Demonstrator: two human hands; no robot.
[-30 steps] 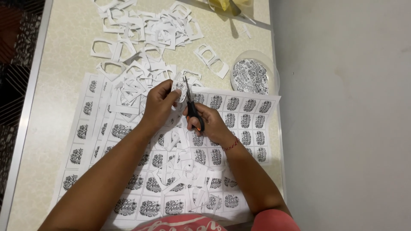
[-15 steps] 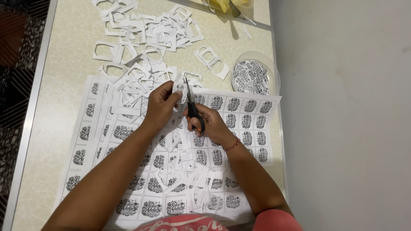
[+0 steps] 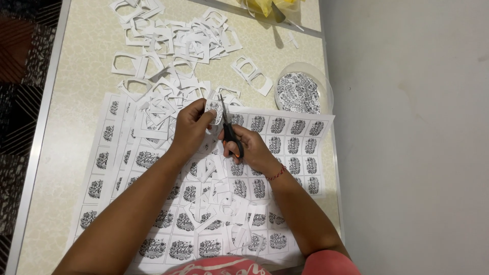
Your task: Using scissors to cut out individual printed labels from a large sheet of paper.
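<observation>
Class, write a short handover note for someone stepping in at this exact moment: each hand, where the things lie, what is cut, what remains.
Left hand: pinches a small printed label.
Right hand: grips the black-handled scissors, blades at that label.
Things: printed label sheets cover the table under both arms; a clear round container beyond the right hand holds cut labels.
Done: a heap of hollow paper offcuts lies at the far end; loose scraps sit on the sheets.
Left: many labels on the sheets are uncut.

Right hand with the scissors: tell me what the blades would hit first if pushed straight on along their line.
The right hand points the scissors up the table. They would first meet the small printed paper piece held by the left hand, then probably the paper offcuts.
</observation>
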